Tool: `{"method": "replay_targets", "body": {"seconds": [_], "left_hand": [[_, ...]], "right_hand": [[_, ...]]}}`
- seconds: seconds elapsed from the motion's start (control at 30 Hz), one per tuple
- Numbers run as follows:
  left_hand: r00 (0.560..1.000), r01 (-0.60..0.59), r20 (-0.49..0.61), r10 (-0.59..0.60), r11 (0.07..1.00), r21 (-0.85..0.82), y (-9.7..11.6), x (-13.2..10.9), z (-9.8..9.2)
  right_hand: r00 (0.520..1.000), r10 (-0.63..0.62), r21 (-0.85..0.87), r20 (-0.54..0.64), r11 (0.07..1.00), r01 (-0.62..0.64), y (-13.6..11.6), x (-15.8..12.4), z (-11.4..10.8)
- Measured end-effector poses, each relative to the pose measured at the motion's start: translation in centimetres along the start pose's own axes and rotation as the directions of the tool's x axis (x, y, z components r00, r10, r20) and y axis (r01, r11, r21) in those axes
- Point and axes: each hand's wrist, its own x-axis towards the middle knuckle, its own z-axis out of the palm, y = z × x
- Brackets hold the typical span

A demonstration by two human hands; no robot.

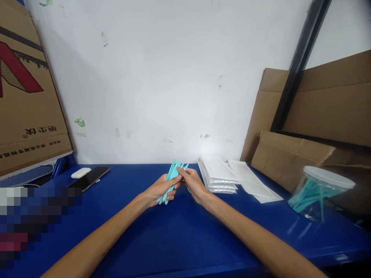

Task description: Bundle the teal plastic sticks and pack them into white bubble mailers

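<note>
My left hand (159, 190) is closed around a bundle of slim turquoise sticks (171, 178) with pointed upper ends and rounder lower ends. The bundle stands nearly upright, leaning a little to the right, above the blue table. My right hand (193, 182) meets it from the right, thumb and fingers pinched at the upper part of the sticks. How many sticks its fingertips hold is hidden. Whether the sticks are pens or some other tool is too small to tell.
Behind my right hand lie a stack of white padded envelopes (217, 173) and a flat white envelope (252, 181). A clear white-lidded jar (315, 193) holds more turquoise sticks. Left are a phone (92, 178), a white case (81, 172) and a cardboard box (31, 108). Cardboard (290, 154) lines the right.
</note>
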Motion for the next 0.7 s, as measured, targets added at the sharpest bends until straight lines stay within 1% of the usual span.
{"method": "replay_targets", "body": {"seconds": [0.17,0.23,0.33,0.4,0.57,0.7], "left_hand": [[0.997,-0.071,-0.009,0.072,0.995,0.066,0.04,0.29,-0.31],[0.997,-0.075,-0.021,0.078,0.991,0.113,0.12,0.36,-0.55],[0.997,-0.052,-0.043,0.060,0.984,0.169,0.30,0.38,-0.84],[0.998,-0.043,-0.046,0.052,0.984,0.175,0.39,0.32,-0.95],[0.994,-0.088,-0.047,0.098,0.979,0.183,0.53,0.08,-0.83],[0.989,-0.075,-0.109,0.096,0.980,0.186,0.72,0.02,-0.19]], "right_hand": [[0.998,-0.064,0.009,0.001,0.998,0.064,-0.35,0.17,0.13],[0.997,-0.076,0.005,0.009,0.997,0.076,-0.45,0.14,0.16],[0.996,-0.091,-0.010,0.021,0.996,0.091,-0.50,0.12,0.09],[0.994,-0.109,-0.022,0.025,0.994,0.109,-0.48,0.18,-0.02],[0.987,-0.152,-0.052,0.047,0.987,0.154,-0.33,0.35,-0.10],[0.985,-0.172,-0.090,0.025,0.981,0.174,-0.19,0.32,0.05]]}}
